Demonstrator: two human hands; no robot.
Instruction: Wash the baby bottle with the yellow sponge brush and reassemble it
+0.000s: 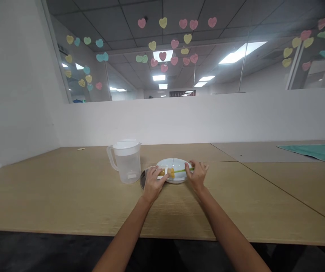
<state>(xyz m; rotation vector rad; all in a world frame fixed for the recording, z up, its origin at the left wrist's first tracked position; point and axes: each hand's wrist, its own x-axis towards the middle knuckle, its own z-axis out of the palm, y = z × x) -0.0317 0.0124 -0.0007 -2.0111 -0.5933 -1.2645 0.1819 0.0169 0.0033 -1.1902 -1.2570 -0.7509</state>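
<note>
My left hand (153, 183) is closed around a small clear bottle (162, 172) lying on its side, with a white ring at its mouth. Yellow shows inside the bottle and just outside its mouth, at the head of a bottle brush (181, 170). The brush's thin green stem runs right to my right hand (197, 174), whose fingers are closed on its handle end. Both hands are over a white bowl (175, 161) on the table. Part of a dark round dish (143, 180) shows at the left hand's left, mostly hidden.
A clear plastic pitcher (127, 164) with a white lid stands left of the bowl. The wooden table (66, 189) meets a low white wall (179, 121) under a window with heart stickers. Green cloth (318, 153) lies at the far right. A small pale piece (81, 149) rests at the back left.
</note>
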